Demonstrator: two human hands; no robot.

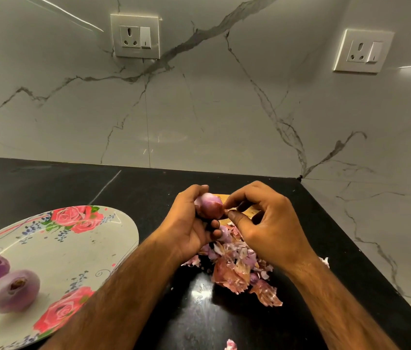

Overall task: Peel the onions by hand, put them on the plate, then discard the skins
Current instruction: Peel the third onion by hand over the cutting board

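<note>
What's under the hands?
A pile of skins lies on the counter below the left hand, holding an onion, and right hand. The hands cover the pile's far part, so more may hide there.

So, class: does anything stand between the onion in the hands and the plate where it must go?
Nothing visible does. Bare black counter separates the onion, held in the left hand, from the plate; the skin pile lies nearer the person, off that path.
</note>
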